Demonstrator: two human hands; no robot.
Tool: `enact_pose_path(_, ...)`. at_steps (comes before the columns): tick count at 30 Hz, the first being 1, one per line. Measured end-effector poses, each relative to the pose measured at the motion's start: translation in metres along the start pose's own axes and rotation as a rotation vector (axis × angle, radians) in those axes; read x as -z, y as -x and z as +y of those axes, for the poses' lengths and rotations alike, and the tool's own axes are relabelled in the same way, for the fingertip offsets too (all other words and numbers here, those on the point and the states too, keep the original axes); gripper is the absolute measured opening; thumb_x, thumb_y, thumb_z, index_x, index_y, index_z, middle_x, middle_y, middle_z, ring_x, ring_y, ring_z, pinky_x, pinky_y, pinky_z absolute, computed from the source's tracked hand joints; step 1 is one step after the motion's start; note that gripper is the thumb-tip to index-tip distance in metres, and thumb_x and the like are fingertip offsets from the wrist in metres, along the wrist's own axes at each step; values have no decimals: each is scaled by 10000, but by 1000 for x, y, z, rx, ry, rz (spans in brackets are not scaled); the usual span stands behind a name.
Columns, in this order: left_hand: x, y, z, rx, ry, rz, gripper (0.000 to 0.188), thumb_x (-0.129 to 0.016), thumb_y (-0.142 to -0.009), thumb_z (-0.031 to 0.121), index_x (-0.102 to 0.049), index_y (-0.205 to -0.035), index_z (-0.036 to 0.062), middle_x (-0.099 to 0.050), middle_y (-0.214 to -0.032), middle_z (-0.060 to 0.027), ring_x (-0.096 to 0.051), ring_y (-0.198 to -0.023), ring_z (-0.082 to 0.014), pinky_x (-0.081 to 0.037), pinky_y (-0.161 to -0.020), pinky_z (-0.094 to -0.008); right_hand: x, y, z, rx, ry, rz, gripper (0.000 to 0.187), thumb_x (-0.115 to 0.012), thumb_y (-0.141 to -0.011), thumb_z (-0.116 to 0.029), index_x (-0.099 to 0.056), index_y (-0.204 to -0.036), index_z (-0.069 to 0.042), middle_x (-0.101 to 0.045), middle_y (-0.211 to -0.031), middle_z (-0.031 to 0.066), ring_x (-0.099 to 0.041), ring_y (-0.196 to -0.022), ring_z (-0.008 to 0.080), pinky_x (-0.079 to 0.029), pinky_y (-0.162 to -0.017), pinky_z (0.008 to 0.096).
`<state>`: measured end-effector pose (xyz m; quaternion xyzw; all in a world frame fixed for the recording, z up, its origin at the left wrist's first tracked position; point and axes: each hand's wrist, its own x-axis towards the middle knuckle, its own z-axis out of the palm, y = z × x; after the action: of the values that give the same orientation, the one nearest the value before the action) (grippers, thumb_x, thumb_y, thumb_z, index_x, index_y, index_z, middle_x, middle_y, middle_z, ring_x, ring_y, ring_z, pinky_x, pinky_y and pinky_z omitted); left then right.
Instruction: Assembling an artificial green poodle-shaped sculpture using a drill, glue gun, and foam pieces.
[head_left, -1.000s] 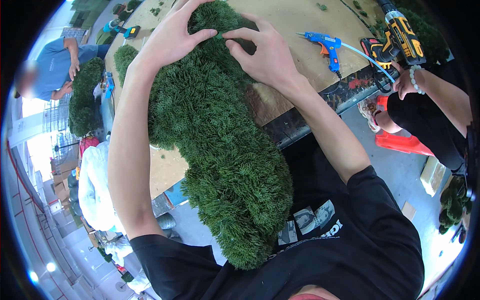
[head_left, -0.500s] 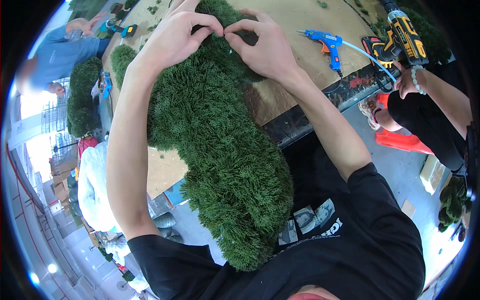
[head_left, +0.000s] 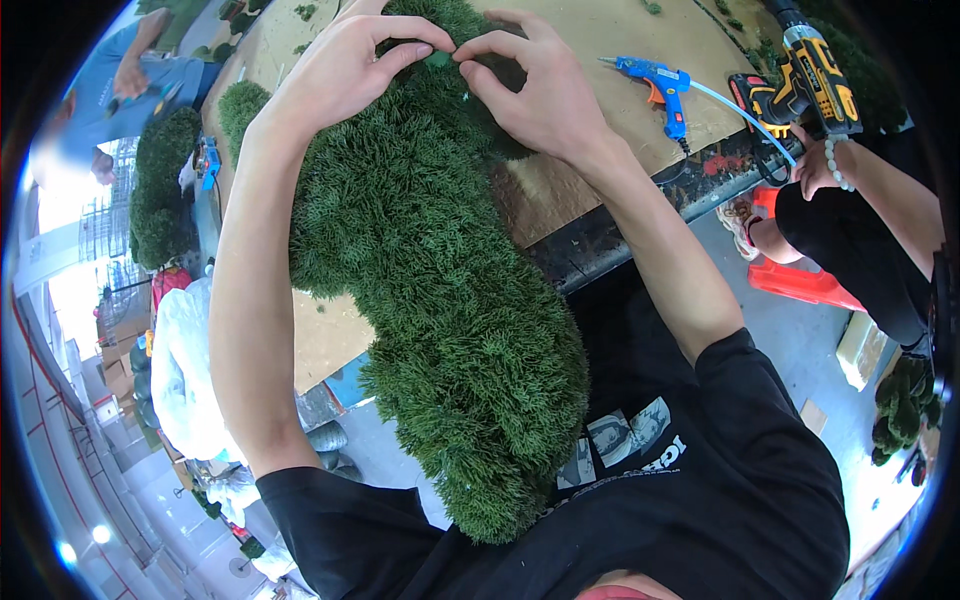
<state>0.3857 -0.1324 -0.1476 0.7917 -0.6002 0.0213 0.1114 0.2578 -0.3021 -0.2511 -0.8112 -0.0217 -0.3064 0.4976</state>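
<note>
Across the artificial topiary, covering looks nearly complete, one far green patch perhaps unfilled between left hand and right hand, both pinched narrow, contents unclear.

one head-worn fisheye view over here, facing down, near the left hand, right hand and desk, straight edges bending toward its rim

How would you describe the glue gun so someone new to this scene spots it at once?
Find the brown tabletop across the top of the picture. On it, to the right of the person's right hand, lies the glue gun, small and blue. Its orange trigger and long pale rod set it apart from the bigger yellow-and-black drill farther right.
</note>
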Motion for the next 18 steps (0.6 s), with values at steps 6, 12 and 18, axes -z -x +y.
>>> enact_pose_path(6, -2, -6, 0, 23, 18, -12, 178, -668, -986, 169, -759, -1136, 142, -601, -1392, -135, -562, -1294, -332, -440, -1075, -425, 12, -3, 11, 265, 53, 125, 197, -722, -898, -169, -725, -939, 24, -675, -1132, 305, -686, -983, 395, -547, -847, 470)
enact_pose_path(12, -7, 5, -9, -21, -11, 102, 157, -675, -980, 170, -764, -1106, 137, -608, -1392, -121, -557, -1301, -324, -454, -1050, -416, 93, 41, 6, -77, -92, -67, 263, -715, -940, -149, -720, -1185, -53, -703, -1194, 144, -675, -1128, 232, -525, -969, 344)
enact_pose_path(18, -7, 10, 0, 81, 61, 120, 128, -697, -950, 136, -751, -1058, 93, -594, -1436, -126, -525, -1356, -334, -438, -1087, -415, 207, 133, 70, -635, 84, 4, 191, -686, -1007, -138, -686, -1109, 24, -700, -948, 34, -643, -851, 72, -516, -734, 224)
